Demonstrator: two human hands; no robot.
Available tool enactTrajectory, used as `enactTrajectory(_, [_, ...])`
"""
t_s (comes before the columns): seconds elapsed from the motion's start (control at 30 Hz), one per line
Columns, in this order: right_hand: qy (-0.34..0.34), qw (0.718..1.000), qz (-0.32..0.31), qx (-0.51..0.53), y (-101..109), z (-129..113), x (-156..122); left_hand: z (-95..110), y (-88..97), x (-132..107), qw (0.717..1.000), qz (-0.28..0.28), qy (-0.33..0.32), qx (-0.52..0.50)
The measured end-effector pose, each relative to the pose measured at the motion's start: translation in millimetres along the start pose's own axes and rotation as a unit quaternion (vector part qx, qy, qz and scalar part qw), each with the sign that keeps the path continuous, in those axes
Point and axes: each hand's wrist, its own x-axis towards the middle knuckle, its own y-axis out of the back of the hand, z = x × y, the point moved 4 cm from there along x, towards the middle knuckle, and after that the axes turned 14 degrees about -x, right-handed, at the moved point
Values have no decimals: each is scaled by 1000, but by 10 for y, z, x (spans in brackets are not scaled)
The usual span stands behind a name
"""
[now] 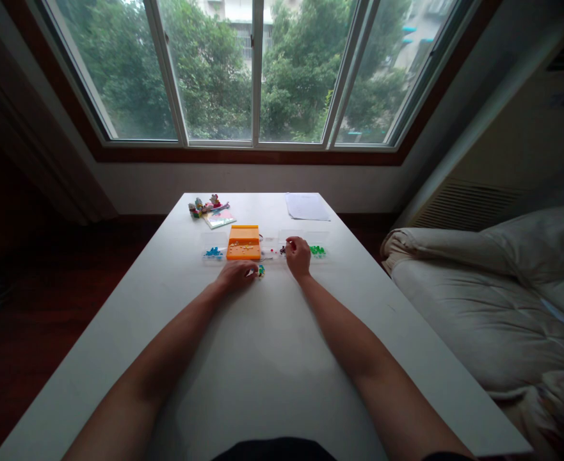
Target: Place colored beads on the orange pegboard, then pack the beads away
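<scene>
My left hand [236, 275] rests on the white table [262, 358], fingers curled around a small multicoloured brick piece [260, 271] at its fingertips. My right hand [298, 255] reaches into a clear tray [305, 235] of small parts, fingers pinched over tiny dark and red pieces [282, 250]. Green pieces [317, 250] lie just right of that hand. An orange box [244, 242] stands between the trays, with blue pieces [213, 253] in the clear tray to its left.
A small toy build and a colourful booklet [219, 218] lie at the far left of the table, white paper sheets [306, 206] at the far right. A bed with a pale duvet [493, 294] adjoins the table's right side. A window is behind.
</scene>
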Motion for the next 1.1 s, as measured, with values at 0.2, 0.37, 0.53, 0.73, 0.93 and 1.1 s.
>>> enactTrajectory(0.2, [15, 1000, -22, 14, -39, -21, -35, -40, 0, -2, 1000, 16, 13, 18])
enactTrajectory(0.37, [8, 999, -41, 15, -59, -29, -46, -50, -4, -3, 999, 21, 20, 21])
enactTrajectory(0.53, [3, 998, -54, 17, -73, -38, -51, 30, -33, 16, 999, 18, -27, 32])
enactTrajectory(0.73, [1, 998, -62, 16, -77, -42, -58, 73, -52, 28, 997, 20, -59, 49])
enactTrajectory(0.93, [-8, 997, -75, 12, -65, -53, -56, 141, -78, 30, 995, 8, -85, 44])
enactTrajectory(1.1, [-6, 997, -77, 11, -46, -64, -55, 167, -80, 33, 996, 4, -82, 40])
